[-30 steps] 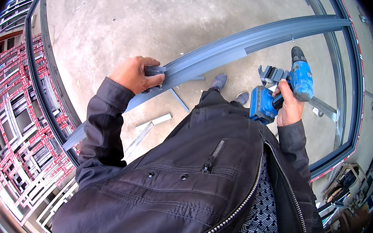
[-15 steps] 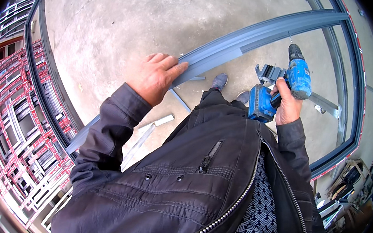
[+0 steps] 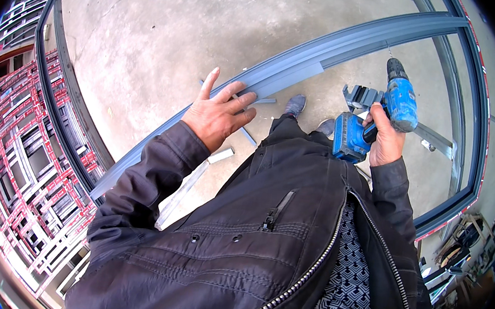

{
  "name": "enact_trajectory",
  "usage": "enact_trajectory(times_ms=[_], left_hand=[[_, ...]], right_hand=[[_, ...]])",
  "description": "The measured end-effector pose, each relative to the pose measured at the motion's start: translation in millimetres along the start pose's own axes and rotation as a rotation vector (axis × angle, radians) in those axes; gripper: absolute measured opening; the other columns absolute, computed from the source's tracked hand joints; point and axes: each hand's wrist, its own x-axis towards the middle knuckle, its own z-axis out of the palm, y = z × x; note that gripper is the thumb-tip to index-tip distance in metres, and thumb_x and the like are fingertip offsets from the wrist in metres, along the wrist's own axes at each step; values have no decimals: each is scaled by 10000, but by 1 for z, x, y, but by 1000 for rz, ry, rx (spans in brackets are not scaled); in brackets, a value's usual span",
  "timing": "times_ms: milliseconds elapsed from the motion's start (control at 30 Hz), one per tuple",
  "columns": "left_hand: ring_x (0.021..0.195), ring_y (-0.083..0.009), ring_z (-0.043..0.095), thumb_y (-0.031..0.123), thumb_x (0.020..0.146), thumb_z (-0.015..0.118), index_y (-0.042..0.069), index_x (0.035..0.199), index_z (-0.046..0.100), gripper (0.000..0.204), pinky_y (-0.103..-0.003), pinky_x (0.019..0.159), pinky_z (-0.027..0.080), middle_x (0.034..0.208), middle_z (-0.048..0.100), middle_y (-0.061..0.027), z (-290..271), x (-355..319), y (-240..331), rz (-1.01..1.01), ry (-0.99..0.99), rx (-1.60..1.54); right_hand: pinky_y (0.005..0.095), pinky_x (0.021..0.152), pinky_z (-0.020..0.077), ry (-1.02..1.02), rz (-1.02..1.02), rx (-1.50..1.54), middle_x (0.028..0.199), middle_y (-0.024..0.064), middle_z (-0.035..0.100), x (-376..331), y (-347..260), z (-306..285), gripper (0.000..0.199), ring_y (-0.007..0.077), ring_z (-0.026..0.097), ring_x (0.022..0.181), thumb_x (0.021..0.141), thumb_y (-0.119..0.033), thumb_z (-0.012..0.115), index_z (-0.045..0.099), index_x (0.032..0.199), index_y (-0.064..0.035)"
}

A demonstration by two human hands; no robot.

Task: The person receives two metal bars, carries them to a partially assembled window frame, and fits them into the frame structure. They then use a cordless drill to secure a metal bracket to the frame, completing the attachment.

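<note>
left hand (image 3: 218,115): fingers spread, resting on long grey metal profile (image 3: 355,45) | right hand (image 3: 385,139): gripping blue cordless drill (image 3: 378,117), right of profile | concrete floor (image 3: 170,26) below

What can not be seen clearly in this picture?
- Head view: the grey bar passes under the left hand, so contact is unclear.
- The drill handle is hidden by the right hand.
- The shoes are partly covered by the jacket.

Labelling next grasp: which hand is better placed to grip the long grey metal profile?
Left. The left hand lies open on the long grey metal profile; the right hand is occupied by the blue cordless drill.
</note>
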Motion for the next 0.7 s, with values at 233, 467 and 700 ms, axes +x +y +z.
enact_trajectory(times_ms=[233, 467, 700], left_hand=[[1529, -321, 279, 34, 845, 633, 313, 1301, 680, 537, -654, 1261, 137, 1611, 391, -40, 2, -7, 1, -38, -98, -52], [1526, -320, 288, 16, 832, 625, 310, 1320, 672, 572, -648, 1262, 145, 1628, 362, -38, -5, -7, -2, -29, -163, -44], [1490, -298, 340, 116, 928, 604, 319, 1289, 685, 422, -655, 1247, 209, 1585, 407, -33, -8, -10, -7, 10, -168, 23]], right_hand=[[327, 684, 490, -17, 9, 6, 870, 31, 646, 1, 0, 0, 230, 144, 608, 738, 885, -132, 790, 662, 1055, -46], [327, 693, 488, -18, 21, -7, 845, 32, 645, 1, 0, -1, 196, 147, 607, 733, 896, -142, 785, 671, 1026, -49], [333, 715, 491, -2, 7, -11, 803, 40, 643, -2, -3, 3, 168, 161, 608, 725, 903, -147, 780, 681, 997, -48]])
